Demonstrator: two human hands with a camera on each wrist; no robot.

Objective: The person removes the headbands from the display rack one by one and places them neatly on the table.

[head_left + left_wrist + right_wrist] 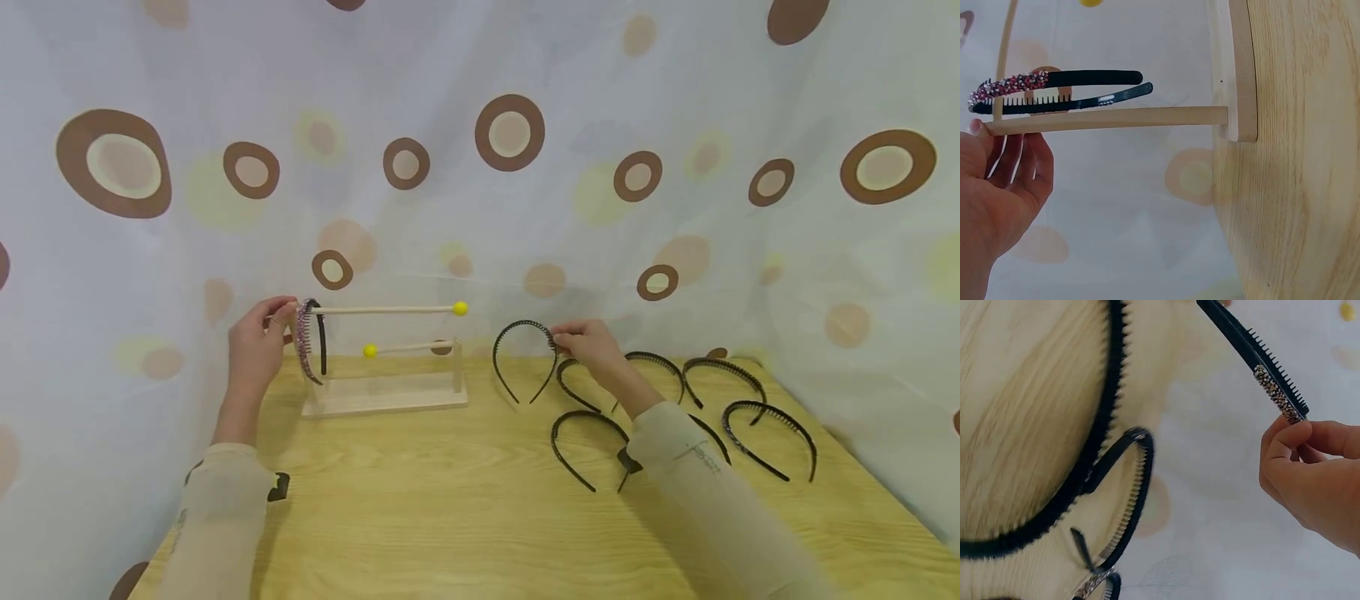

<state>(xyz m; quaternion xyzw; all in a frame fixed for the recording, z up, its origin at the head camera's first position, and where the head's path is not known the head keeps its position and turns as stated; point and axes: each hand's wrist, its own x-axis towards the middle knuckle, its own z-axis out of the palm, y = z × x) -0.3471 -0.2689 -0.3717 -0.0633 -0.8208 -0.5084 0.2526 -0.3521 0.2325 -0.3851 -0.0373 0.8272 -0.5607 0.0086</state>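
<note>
A wooden stand [397, 393] has two horizontal rods tipped with yellow balls [461, 308]. On its upper rod [390, 310] hangs a black toothed headband [1094, 78] with pink and white beading, close to the post end. My left hand [255, 342] pinches the top of the stand's post [1116, 119], thumb on the near side and fingers behind. To the right of the stand, my right hand [596, 346] pinches another black headband [1275, 390] at its side, between thumb and fingers. Beads cover part of that band, and its two ends point down.
Several black headbands lie on the wooden table [450, 508] at the right, such as a front one [585, 413] and a far right one [772, 407]. The right forearm hides parts of some. A cloth [570, 242] with circle patterns hangs behind the table and at both sides.
</note>
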